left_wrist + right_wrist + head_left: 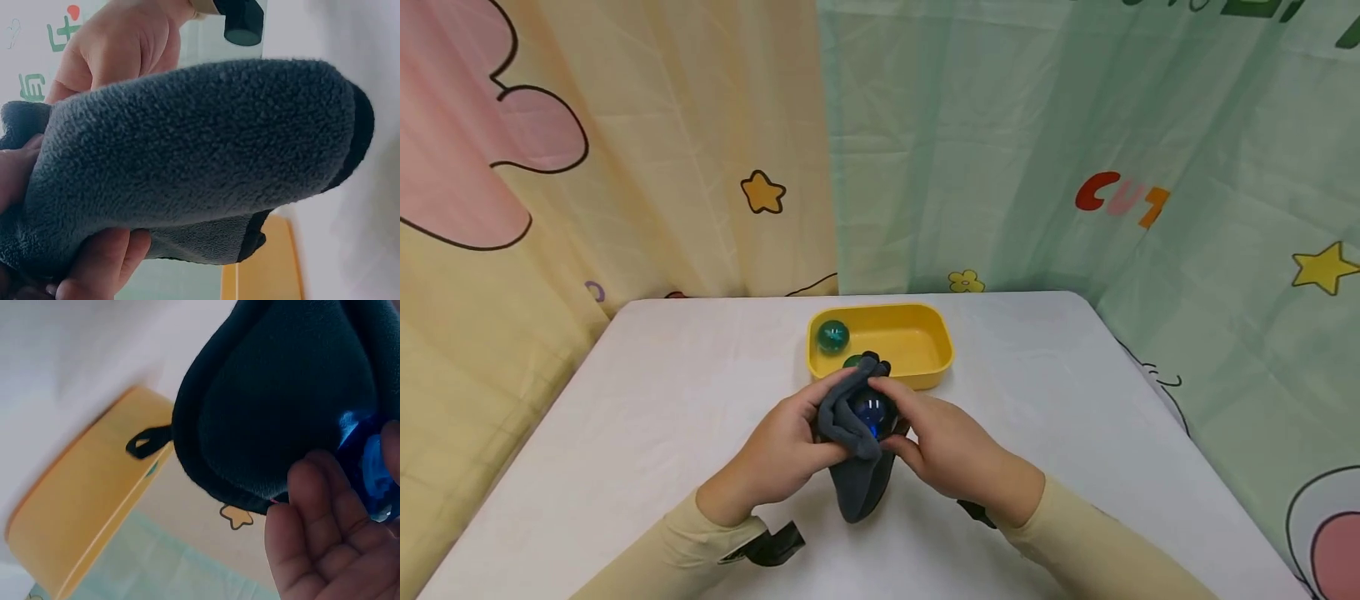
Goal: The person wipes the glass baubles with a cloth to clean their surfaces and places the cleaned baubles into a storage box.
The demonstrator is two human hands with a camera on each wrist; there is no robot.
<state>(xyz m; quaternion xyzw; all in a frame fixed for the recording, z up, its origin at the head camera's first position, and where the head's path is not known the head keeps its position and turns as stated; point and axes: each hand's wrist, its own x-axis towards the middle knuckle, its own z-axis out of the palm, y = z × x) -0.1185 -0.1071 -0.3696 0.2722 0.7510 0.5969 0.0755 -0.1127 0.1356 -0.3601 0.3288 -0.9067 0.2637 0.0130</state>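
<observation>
A dark grey fleecy cloth [859, 492] with black edging is bunched around a clear blue ball [874, 412] above the table. My left hand [782, 446] grips the cloth against the ball's left side. From the right, my right hand [955, 437] holds the ball between its thumb and fingers. In the left wrist view a thick fold of the cloth [200, 144] hangs across the middle and hides the ball. The right wrist view shows the blue ball [374, 469] partly behind fingers, with the cloth's black loop [148, 442] sticking out.
Just beyond the hands stands a yellow tray [917, 337] on the white-covered table [647, 417]. One green ball [833, 336] lies in its left part, and a second green ball [852, 361] shows partly behind the cloth. Printed curtains [962, 150] hang behind the table.
</observation>
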